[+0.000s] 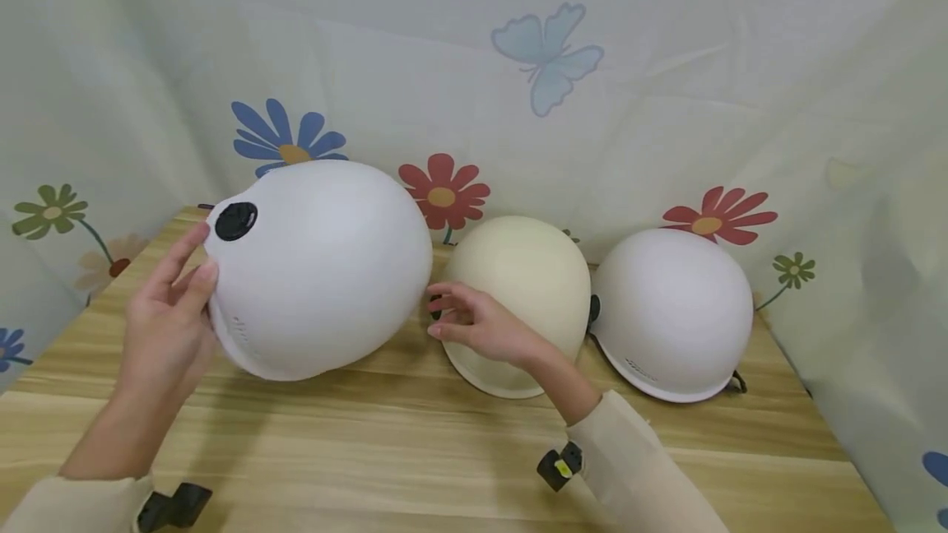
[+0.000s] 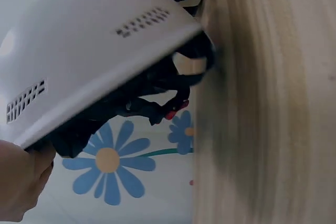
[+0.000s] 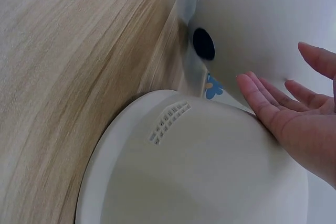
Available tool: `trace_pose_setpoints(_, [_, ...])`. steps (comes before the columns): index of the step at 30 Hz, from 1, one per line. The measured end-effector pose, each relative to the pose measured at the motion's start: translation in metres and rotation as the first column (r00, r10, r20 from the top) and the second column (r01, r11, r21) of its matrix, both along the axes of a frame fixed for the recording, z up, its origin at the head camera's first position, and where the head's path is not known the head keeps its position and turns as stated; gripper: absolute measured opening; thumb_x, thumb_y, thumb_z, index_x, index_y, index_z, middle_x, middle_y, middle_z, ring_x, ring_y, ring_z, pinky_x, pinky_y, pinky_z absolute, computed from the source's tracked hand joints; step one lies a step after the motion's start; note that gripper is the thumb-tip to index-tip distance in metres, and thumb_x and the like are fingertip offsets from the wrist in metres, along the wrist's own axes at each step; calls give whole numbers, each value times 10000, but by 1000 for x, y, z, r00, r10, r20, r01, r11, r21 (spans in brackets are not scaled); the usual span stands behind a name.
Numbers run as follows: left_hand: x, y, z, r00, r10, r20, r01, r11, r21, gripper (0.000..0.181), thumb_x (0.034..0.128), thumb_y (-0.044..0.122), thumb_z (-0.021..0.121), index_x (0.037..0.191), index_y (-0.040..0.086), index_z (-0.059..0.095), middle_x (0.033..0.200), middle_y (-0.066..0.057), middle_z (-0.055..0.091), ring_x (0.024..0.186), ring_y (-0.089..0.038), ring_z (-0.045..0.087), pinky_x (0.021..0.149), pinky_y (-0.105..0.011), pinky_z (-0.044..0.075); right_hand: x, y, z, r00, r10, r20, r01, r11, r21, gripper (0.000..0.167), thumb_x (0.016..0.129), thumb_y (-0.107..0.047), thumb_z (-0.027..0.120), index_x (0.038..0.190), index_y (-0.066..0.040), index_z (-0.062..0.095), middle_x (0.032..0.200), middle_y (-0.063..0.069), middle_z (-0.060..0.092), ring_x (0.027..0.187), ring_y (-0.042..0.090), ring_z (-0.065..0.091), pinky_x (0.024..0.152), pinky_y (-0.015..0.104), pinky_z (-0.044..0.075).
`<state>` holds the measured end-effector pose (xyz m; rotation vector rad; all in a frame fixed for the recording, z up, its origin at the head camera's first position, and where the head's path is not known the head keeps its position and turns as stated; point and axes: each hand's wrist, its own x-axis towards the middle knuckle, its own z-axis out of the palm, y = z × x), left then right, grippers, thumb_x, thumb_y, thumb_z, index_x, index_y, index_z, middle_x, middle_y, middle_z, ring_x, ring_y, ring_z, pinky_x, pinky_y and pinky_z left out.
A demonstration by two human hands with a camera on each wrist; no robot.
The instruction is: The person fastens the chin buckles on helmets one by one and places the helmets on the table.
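Observation:
My left hand [image 1: 166,311] grips the rim of a white helmet [image 1: 326,270] at its left end, beside a round black disc [image 1: 236,221]. In the left wrist view the helmet is tilted, with vent slots along its side and dark straps [image 2: 149,106] hanging beneath. Its lower edge is close to the table; whether it touches is unclear. My right hand [image 1: 485,323] has loosely bent fingers and holds nothing. It hovers over the left part of a cream helmet [image 1: 518,261], between that one and the white helmet. The cream helmet rests on the table.
A second white helmet [image 1: 674,311] sits right of the cream one, close beside it, with a strap end at its right. The wood-grain table [image 1: 355,451] runs back to a flower-printed cloth [image 1: 415,48] that also hangs at both sides.

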<state>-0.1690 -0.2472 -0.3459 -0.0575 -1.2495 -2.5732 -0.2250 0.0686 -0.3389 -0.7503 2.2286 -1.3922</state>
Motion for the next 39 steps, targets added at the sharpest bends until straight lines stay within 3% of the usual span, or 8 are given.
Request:
trace_pose_setpoints(10, [-6,-11,-32,984,-176,39,177,984,-25,721,841,-47,584,1450,63,215,1027,-80,584,906,-135,607,721,-273,523,0,2,0,998,-9,63,14,998,-68,555,900,-21,551,1389,-6,287,1295,257,436,1077,292,534,849,306,478])
trace_pose_setpoints(16, [-7,-17,-35,971,-187,149,212,961,-180,773,858,-27,577,1471,114,128,1054,-56,505,919,-79,565,727,-233,514,-1,2,-2,1000,-3,25,4,999,-46,570,897,-31,560,1401,-28,292,1309,234,433,1093,290,522,872,310,463])
trace_pose_setpoints(20, [-8,-21,-35,953,-159,258,240,915,-324,805,848,42,623,1474,223,151,1182,-172,361,901,-40,555,727,-210,510,-1,0,-4,1000,1,18,0,999,-37,568,901,-52,563,1403,-48,298,1341,200,415,1128,307,503,893,329,451])
trace_pose_setpoints(25, [-9,-26,-37,938,-175,299,297,851,-432,730,855,28,615,1452,246,256,1336,-352,150,879,-6,559,719,-217,512,0,-2,-8,1000,5,25,-4,999,-41,566,898,-61,571,1401,-65,312,1382,157,383,1171,333,465,915,339,435])
trace_pose_setpoints(29, [-10,-28,-38,922,-164,351,342,772,-536,766,858,103,633,1462,282,198,1366,-374,129,892,-14,526,722,-204,500,-1,-5,-12,1000,8,23,-8,1000,-30,575,893,-65,580,1404,-84,316,1381,138,390,1186,333,450,925,336,425])
trace_pose_setpoints(33, [-12,-27,-37,900,-150,409,390,696,-603,840,864,180,638,1473,294,70,1407,-364,89,1111,-250,444,749,-178,476,0,-7,-15,999,14,36,-13,1000,-13,593,890,-76,588,1412,-90,307,1378,145,390,1183,330,456,915,337,431])
trace_pose_setpoints(36, [-14,-25,-36,888,-147,437,414,671,-615,888,857,206,649,1471,290,12,1417,-366,63,1234,-420,271,756,-162,466,1,-9,-16,999,10,41,-10,1000,-1,606,888,-84,594,1417,-99,300,1380,142,391,1176,318,466,904,335,440])
trace_pose_setpoints(39, [-17,-25,-35,882,-146,449,427,653,-626,923,847,214,661,1471,268,-17,1414,-373,68,1259,-451,233,771,-167,471,1,-9,-16,999,6,36,-6,1000,-1,613,887,-85,595,1421,-104,293,1380,140,393,1172,313,471,902,335,442])
